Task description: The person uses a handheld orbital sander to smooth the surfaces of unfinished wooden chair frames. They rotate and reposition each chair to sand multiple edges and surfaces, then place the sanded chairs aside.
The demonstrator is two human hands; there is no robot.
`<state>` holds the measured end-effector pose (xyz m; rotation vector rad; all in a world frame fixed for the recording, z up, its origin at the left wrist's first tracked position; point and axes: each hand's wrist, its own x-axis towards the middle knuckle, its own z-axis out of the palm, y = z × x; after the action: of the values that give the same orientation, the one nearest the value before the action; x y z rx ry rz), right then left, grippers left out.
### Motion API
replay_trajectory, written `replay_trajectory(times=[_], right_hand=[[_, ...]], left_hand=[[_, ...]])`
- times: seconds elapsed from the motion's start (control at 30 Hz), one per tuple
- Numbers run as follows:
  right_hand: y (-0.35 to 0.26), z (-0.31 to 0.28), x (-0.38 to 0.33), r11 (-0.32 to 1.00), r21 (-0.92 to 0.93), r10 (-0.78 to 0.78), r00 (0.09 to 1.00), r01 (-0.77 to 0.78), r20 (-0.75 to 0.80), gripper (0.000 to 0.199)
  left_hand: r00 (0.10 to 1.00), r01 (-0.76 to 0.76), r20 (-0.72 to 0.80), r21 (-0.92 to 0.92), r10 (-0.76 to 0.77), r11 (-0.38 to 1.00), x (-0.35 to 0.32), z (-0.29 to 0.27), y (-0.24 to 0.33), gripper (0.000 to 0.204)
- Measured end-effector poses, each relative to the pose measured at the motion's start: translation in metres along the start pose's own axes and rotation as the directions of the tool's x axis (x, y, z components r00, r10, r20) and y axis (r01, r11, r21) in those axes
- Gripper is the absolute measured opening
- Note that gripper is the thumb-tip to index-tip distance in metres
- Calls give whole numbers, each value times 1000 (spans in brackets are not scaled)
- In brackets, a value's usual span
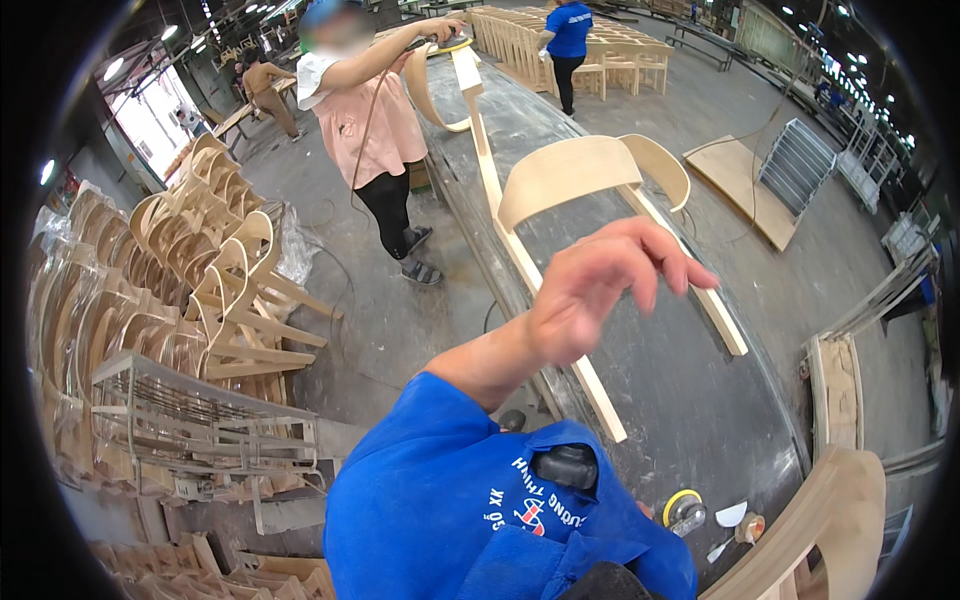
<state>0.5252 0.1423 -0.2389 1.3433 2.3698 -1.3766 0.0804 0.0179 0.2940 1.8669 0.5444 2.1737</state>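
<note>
Nearest to the camera, a blue work shirt with white and red printed letters on the chest [480, 500] filled the lower middle of the view; I do not copy the letters. Beside it, on the long grey dusty workbench [690, 400], lay a small round sander with a yellow disc [683, 508], and one curved pale wooden piece [820, 520] rose at the lower right.

The person's left hand [610, 285] was lifted in the air above the bench, the fingers spread loosely and gripping nothing. The right hand was not in view. Just behind the hand, on the bench, lay the pale wooden chair back frame with two long straight legs and a bent top rail [590, 175]; the hand hid a part of one leg (whether it touched the wood I could not tell).

On the left, many unfinished wooden chair frames [200, 260] stood stacked, too many to count, some under clear plastic wrap, with one metal wire rack [190, 410] in front of them.

Farther off, a co-worker in a pink shirt [365, 120] pressed a yellow-disc sander [448, 42] on another chair frame at the bench. Behind, a person in a blue shirt [567, 40] stood near rows of finished chairs [530, 45]. At the right, one flat wooden board [745, 185] lay on the floor.
</note>
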Motion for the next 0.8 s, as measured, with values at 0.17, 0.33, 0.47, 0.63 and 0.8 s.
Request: replay_trajectory(times=[0.17, 0.33, 0.47, 0.63, 0.8], right_hand=[[7, 20, -3, 993, -40, -113, 993, 114, 11, 31], [-82, -8, -46, 997, 80, -1, 994, 9, -111, 38], [-119, -11, -75, 984, 56, 178, 973, -171, -150, 38], [-135, 17, -111, 948, 187, 299, 918, -256, -262, 38], [-151, 41, -147, 906, 296, 396, 851, -301, -345, 36]], left_hand=[[903, -308, 141, -445, 406, 841, 28, 52, 60, 28], [924, -12, 245, -750, 294, 662, 50, 84, 63, 17], [894, 130, 385, -713, 231, 689, 56, 92, 51, 26], [875, 239, 377, -882, 304, 405, 56, 74, 33, 27], [805, 463, 506, -862, 310, 206, 71, 63, 19, 20]])
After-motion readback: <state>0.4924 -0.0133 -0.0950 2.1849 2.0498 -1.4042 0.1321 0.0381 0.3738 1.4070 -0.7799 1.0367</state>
